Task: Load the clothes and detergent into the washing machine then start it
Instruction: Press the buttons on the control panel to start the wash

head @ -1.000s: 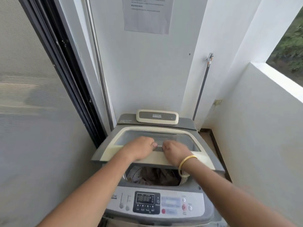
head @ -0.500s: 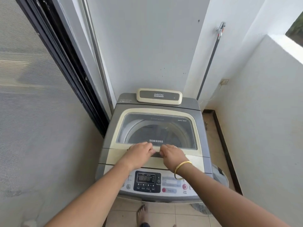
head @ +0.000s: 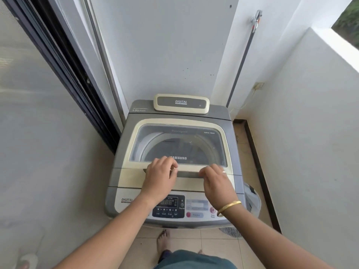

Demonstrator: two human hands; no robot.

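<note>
A grey top-loading washing machine [head: 121,152] stands in a narrow balcony corner. Its cream-framed glass lid [head: 180,122] lies flat and shut, and dark clothes [head: 174,147] show dimly through the glass. My left hand [head: 160,178] and my right hand [head: 216,183] sit side by side on the lid's front handle [head: 187,174], fingers curled over its edge, a short gap between them. The control panel [head: 168,205] with a lit display is just under my wrists. The red start button [head: 213,210] is beside my right wrist. No detergent container is in view.
A dark-framed sliding door [head: 64,61] runs along the left. A white low wall [head: 310,133] closes the right side. A tap with a hose [head: 256,17] hangs on the back wall. A laundry basket [head: 252,200] is squeezed right of the machine. My bare foot [head: 163,240] stands on the tiles.
The lid, half raised a second ago with clothes showing under it, has come down flat and shut. My hands have slid slightly apart along the handle.
</note>
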